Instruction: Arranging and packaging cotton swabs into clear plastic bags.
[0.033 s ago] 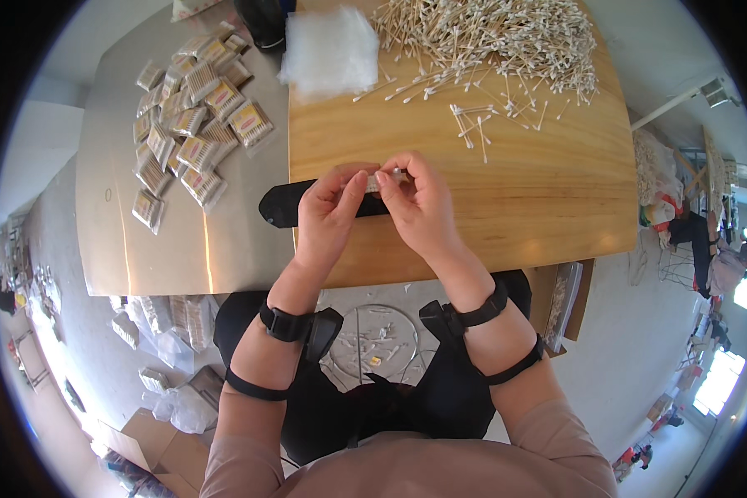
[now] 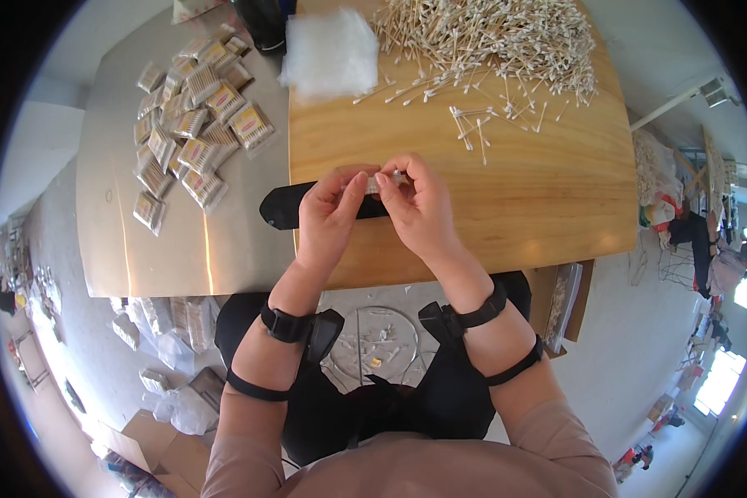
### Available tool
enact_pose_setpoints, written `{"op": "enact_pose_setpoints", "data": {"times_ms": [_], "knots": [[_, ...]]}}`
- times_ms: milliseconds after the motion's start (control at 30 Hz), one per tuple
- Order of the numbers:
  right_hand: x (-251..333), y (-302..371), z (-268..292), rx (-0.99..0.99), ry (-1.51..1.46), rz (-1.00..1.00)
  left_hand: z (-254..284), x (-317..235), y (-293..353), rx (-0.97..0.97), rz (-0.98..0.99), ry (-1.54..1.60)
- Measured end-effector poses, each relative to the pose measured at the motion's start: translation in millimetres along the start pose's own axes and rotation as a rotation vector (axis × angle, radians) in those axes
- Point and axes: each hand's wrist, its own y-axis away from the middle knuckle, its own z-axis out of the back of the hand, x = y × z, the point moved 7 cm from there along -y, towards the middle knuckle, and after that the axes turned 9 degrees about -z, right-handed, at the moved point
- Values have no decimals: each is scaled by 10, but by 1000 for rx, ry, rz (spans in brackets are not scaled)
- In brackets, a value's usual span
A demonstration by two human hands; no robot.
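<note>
On my feed, the wearer's L hand and R hand meet near the middle of the pale wooden desk, fingers of both closed in a pinch on a small whitish piece; can't tell exactly what it is, fingertips hide most. Under them lies a flat black strip, its L end over the grey metal panel.

Progress, my est.: a fair no. done, i.e. the clear plastic packets of wooden-stick swabs piled far L on the metal. Lots left: a big loose heap of white-tipped cotton swabs far R, plus a few strays nearer. Stack of translucent plastic sheets or bags, far ctr, sits untouched.

Labels: some packets show a yellow-and-white label w/ a reddish mark; most print too small for me to read. No writing visible on the held piece.
</note>
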Motion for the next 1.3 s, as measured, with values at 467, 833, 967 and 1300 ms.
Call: {"op": "enact_pose_setpoints", "data": {"times_ms": [467,833,967,1300], "knots": [[115,15,138,15,34,39,131,-136,-66,14,-26,-173],[-50,0,127,102,-80,-266,197,53,-19,-139,220,102],[-73,-13,131,89,-120,-263,221,46,-4,-157,254,128],[-1,-15,113,83,30,-179,206,104,-9,-115,224,-67]]}}
